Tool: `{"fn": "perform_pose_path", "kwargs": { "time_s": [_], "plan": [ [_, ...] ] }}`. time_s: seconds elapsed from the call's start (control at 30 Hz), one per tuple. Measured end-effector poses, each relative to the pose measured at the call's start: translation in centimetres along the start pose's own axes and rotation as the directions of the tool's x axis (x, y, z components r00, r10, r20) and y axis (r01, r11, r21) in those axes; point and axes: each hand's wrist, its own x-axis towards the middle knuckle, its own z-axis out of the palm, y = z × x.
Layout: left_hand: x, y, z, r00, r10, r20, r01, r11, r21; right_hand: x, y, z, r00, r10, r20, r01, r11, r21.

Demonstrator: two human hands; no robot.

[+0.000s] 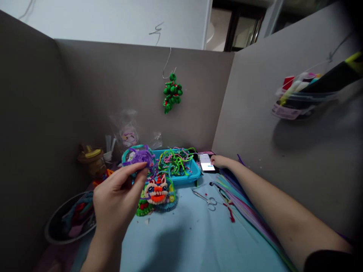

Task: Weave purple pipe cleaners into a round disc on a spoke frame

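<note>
My left hand (119,189) is raised at the left, thumb and forefinger pinched on a purple pipe-cleaner piece (141,155) with a coiled, loopy shape. Behind it, teal pipe cleaner shows in a ring, partly hidden. My right hand (219,161) reaches to the back right, its fingers closed at the right edge of a phone (207,163) with a lit screen. Below the purple piece sits an orange and cream pipe-cleaner lion head (157,190). Silver scissors (205,199) lie on the light-blue table cover (176,241).
A blue tray (194,172) holds tangled pipe-cleaner scraps. Long pipe cleaners (241,204) lie under my right forearm. A metal bowl (51,230) stands at the left. A green pipe-cleaner ornament (172,92) hangs on the back partition, and a clear holder (300,102) hangs on the right one.
</note>
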Motion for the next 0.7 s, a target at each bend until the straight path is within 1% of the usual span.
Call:
{"fn": "perform_pose_path", "kwargs": {
  "time_s": [0.2,0.43,0.63,0.7],
  "plan": [
    [-0.04,0.00,-0.08,0.999,0.034,0.003,-0.034,0.999,0.011,0.11,0.01,0.72,1.000,-0.024,0.011,0.024,1.000,0.019],
    [-0.06,-0.09,0.04,0.999,0.036,-0.005,-0.036,0.999,0.018,0.28,0.54,-0.05,0.999,-0.018,-0.047,0.021,0.998,0.061],
    [-0.05,-0.08,-0.16,0.997,0.071,0.019,-0.072,0.996,0.043,0.15,0.51,-0.16,0.999,0.008,-0.047,-0.003,0.994,0.113],
    [-0.09,-0.22,-0.18,0.994,0.098,0.045,-0.100,0.993,0.054,0.19,0.42,-0.22,0.999,0.024,-0.042,-0.018,0.991,0.135]
  ]
}}
